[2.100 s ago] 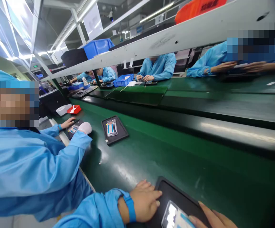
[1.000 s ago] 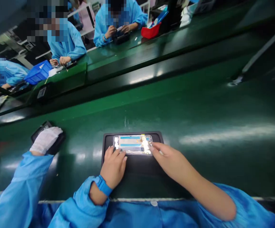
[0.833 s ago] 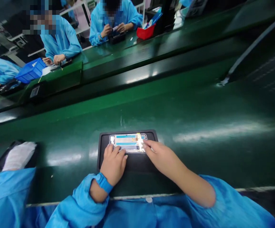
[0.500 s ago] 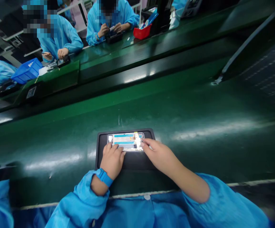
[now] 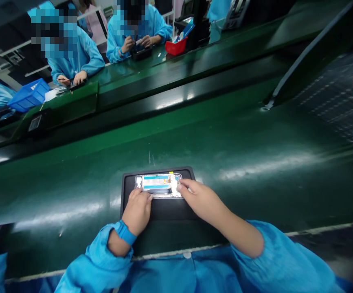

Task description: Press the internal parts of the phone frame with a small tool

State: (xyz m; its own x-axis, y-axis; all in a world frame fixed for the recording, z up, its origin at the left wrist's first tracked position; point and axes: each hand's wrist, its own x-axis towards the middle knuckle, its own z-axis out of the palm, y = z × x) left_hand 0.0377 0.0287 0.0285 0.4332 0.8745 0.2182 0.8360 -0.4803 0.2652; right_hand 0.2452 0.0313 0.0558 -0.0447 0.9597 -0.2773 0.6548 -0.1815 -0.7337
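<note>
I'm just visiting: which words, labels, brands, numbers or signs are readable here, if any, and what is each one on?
None: no text can be read anywhere in this picture.
Phone-like device: any fine print is too small to read.
Yellow tab at its far edge: too small to tell whether it is marked.
White sheet near the blue bin: too blurred.

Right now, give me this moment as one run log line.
left hand: at near-left edge of opened phone | right hand: fingertips at right end | black tray: under phone, on green bench
</note>
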